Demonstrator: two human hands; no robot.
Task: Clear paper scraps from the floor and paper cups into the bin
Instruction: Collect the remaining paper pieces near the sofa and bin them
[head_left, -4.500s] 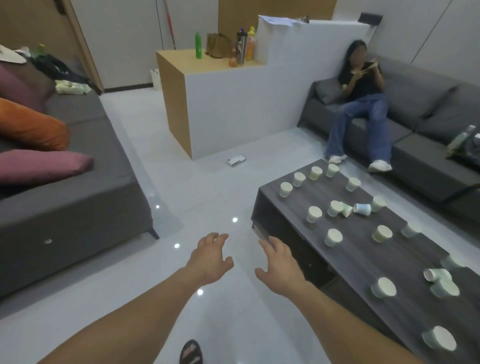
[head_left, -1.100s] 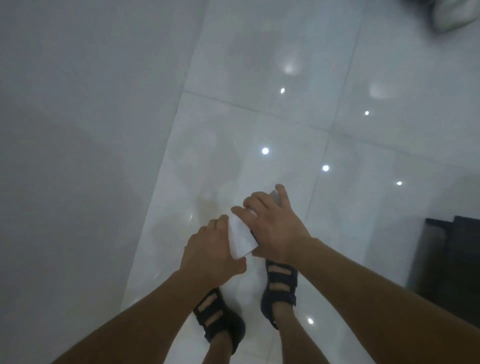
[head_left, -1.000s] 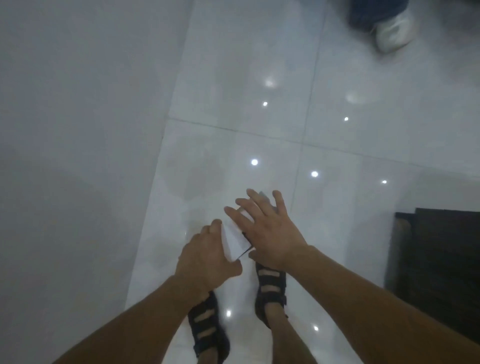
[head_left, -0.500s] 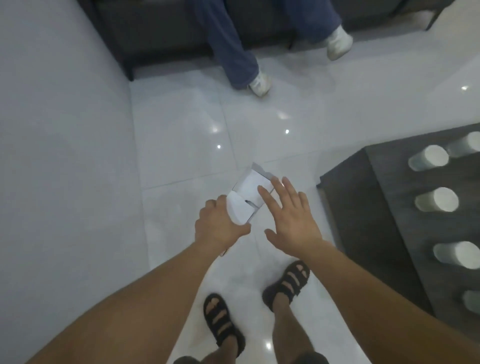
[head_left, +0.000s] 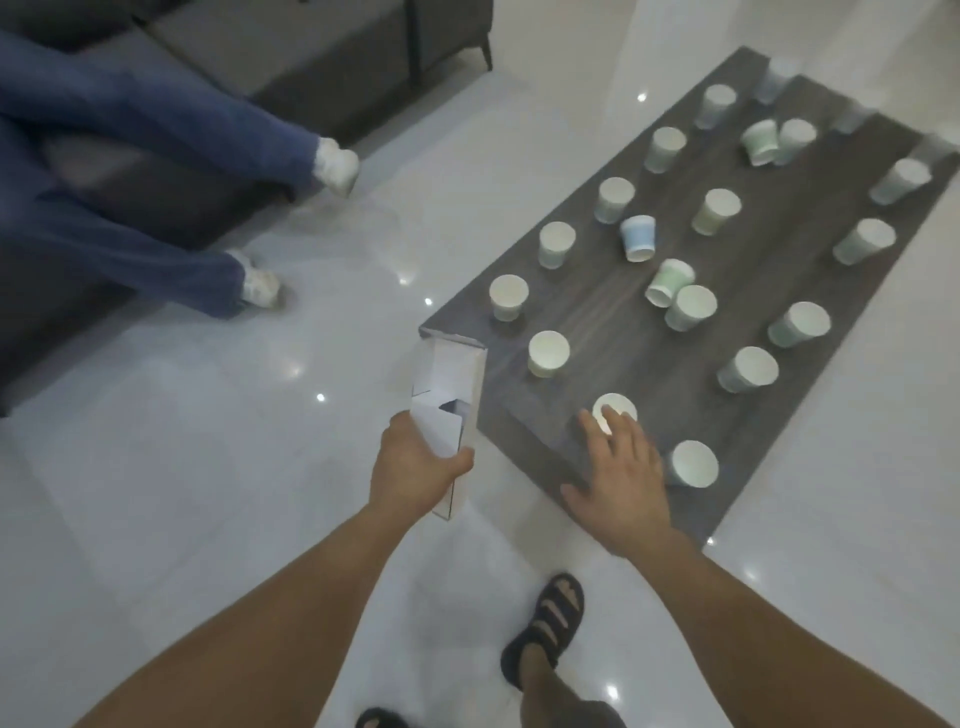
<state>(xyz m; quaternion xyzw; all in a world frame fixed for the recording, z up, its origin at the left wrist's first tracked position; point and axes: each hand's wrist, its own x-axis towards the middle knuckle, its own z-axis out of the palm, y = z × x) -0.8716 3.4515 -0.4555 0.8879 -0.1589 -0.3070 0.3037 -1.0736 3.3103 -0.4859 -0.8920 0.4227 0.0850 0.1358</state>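
The left grip (head_left: 415, 467) is curled round the folded paper scrap (head_left: 451, 387), held off the floor (head_left: 208, 467) seemingly to free the right grip (head_left: 618, 480), which reaches, spread and empty, over the nearest paper cup (head_left: 614, 412) by the edge of the tabletop (head_left: 613, 327), likely to gather it too.

I can read no words, numbers or signs here. The white folded paper box (head_left: 451, 395) looks plain on the sides I can see. The pale paper cups (head_left: 549, 353) on the dark grey wooden table (head_left: 597, 322), just beside the box, are too blurred to show any print.
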